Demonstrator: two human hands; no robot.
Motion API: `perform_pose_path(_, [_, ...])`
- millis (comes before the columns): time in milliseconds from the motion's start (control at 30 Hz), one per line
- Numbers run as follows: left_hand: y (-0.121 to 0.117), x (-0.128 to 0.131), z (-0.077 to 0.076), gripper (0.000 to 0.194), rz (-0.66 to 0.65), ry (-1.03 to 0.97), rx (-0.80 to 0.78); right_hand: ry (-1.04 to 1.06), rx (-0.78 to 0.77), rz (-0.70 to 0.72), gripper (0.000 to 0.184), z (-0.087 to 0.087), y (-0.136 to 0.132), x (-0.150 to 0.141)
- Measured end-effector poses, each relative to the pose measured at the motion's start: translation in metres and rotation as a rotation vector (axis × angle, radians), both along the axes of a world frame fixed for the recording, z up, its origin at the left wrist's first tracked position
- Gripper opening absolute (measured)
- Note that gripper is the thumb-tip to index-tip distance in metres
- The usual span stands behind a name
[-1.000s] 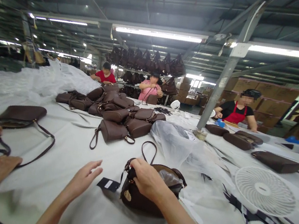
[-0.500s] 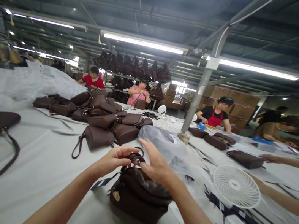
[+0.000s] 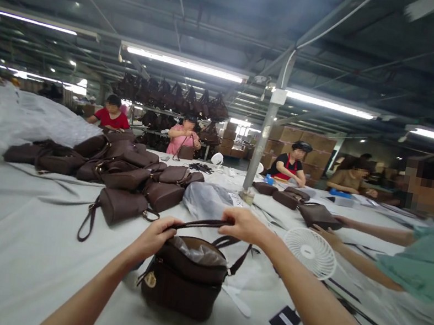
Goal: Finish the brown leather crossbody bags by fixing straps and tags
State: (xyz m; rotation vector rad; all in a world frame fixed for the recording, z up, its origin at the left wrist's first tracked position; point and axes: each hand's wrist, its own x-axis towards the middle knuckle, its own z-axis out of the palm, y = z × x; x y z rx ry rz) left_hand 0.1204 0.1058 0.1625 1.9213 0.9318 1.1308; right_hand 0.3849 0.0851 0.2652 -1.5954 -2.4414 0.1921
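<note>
A dark brown handbag (image 3: 182, 288) stands upright on the white-covered table in front of me, its top open and clear plastic (image 3: 199, 253) showing inside. A round gold-coloured tag (image 3: 150, 279) hangs at its left front. Its strap (image 3: 201, 224) is stretched above the opening between my hands. My left hand (image 3: 157, 237) is closed on the strap at the bag's left upper corner. Higher and to the right, my right hand (image 3: 245, 226) pinches the strap with fingers closed.
Brown bags (image 3: 128, 163) lie heaped beyond, beside a mound of clear plastic (image 3: 27, 115). A white fan (image 3: 309, 251), a black tag (image 3: 285, 321) and a metal post (image 3: 264, 137) are to the right. A co-worker in green (image 3: 422, 260) handles another bag (image 3: 320, 216).
My left hand has come from beside the bag onto the strap. My right hand has left the bag's rim and drawn the strap up and rightward. The view has turned right.
</note>
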Motion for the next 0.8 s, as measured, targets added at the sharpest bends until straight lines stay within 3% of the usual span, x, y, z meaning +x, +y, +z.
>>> perform_pose_path(133, [0.009,0.0,-0.009,0.028,0.029,0.029,0.04,0.24,-0.472,-0.006,0.026,-0.003,-0.019,0.019])
perform_pose_path(233, [0.011,-0.008,-0.014,0.028,0.047,0.024,0.046,0.334,-0.508,0.047,0.037,0.002,-0.03,0.032])
perform_pose_path(300, [0.008,-0.013,-0.011,0.029,0.054,0.059,0.045,0.328,-0.444,0.048,0.032,0.008,-0.034,0.038])
perform_pose_path(400, [-0.001,-0.008,0.005,0.032,0.027,0.21,0.075,0.197,-0.201,0.06,0.015,0.016,-0.033,0.041])
perform_pose_path(567, [-0.021,0.039,0.049,0.04,-0.089,0.301,0.25,0.015,0.217,0.106,0.016,0.029,-0.036,0.021])
perform_pose_path(700, [-0.02,0.073,0.077,0.025,-0.128,0.22,0.308,-0.292,0.47,-0.028,0.022,0.045,-0.044,0.007])
perform_pose_path(800, [-0.01,0.076,0.084,0.022,-0.071,0.203,0.348,-0.458,0.55,-0.133,0.021,0.059,-0.047,0.014])
